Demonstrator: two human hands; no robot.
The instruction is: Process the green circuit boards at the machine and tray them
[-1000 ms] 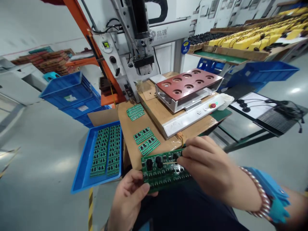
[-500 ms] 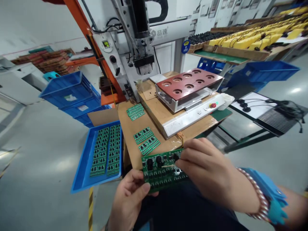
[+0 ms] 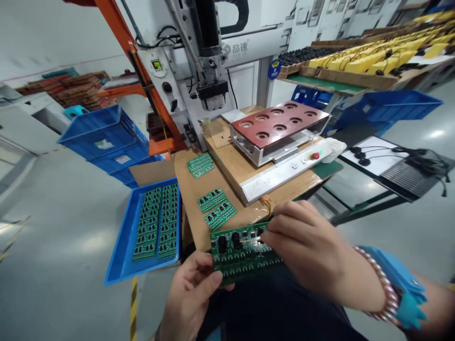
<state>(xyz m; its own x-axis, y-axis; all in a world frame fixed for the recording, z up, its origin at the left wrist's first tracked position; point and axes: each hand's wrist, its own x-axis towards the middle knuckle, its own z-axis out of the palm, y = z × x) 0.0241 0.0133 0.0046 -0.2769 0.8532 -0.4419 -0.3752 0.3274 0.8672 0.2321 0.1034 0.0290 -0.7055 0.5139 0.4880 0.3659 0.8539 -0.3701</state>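
Observation:
A green circuit board with round black parts along its upper side is held tilted in front of my body. My left hand grips its left end, thumb on the face and fingers behind. Over the right part of the board, my right hand is closed in a pinch on a thin pale stick. The stick's tip points left and is at or close beside one black round part; actual contact I cannot tell. My right fingers hide the board's upper right corner.
More circuit boards lie on the brown bench. A blue tray at left holds two rows of boards. Beyond stands a machine with a red fixture plate and a white control bar. Stacked blue bins stand left.
The board has shifted very slightly to the right. The stick's tip has moved a little up and right along the board's face. My left hand keeps its grip.

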